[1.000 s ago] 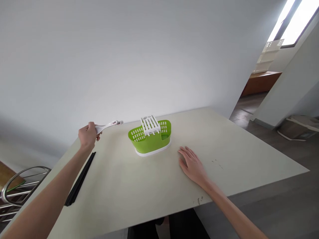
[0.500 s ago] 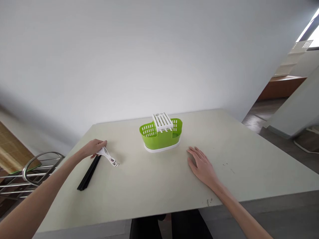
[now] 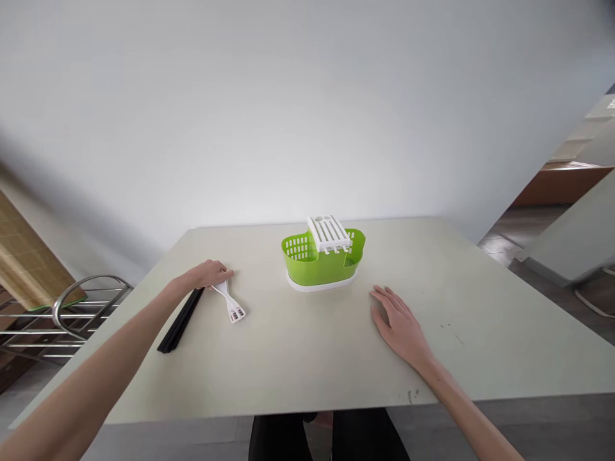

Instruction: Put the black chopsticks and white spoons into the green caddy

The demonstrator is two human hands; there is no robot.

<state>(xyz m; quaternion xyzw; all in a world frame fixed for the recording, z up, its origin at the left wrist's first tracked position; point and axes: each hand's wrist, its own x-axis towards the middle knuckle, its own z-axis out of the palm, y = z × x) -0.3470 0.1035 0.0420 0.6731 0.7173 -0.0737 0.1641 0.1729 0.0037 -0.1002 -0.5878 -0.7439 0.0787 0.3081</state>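
Observation:
My left hand (image 3: 211, 274) is closed around the upper ends of white utensils (image 3: 230, 303) at the left of the table. Their lower ends bear printed stickers and point toward me; the parts under my fingers are hidden. Black chopsticks (image 3: 180, 323) lie in a bundle just below that hand, their far ends partly covered by it. A green basket (image 3: 317, 272) with a white base and a slotted white rack (image 3: 329, 233) across its middle stands at the table's centre. To the right of it, my right hand (image 3: 398, 325) rests palm down on the table, fingers stretched out, holding nothing.
The pale table (image 3: 307, 358) meets a white wall (image 3: 307, 115) at its back edge. Beyond its left side stand a metal rack (image 3: 72, 317) and a wooden board (image 3: 36, 256). My legs (image 3: 327, 438) are under the front edge.
The view has shifted slightly. My left hand has moved a little to the right with the white utensils, whose stickered ends now point more steeply toward me. My right hand stays on the table.

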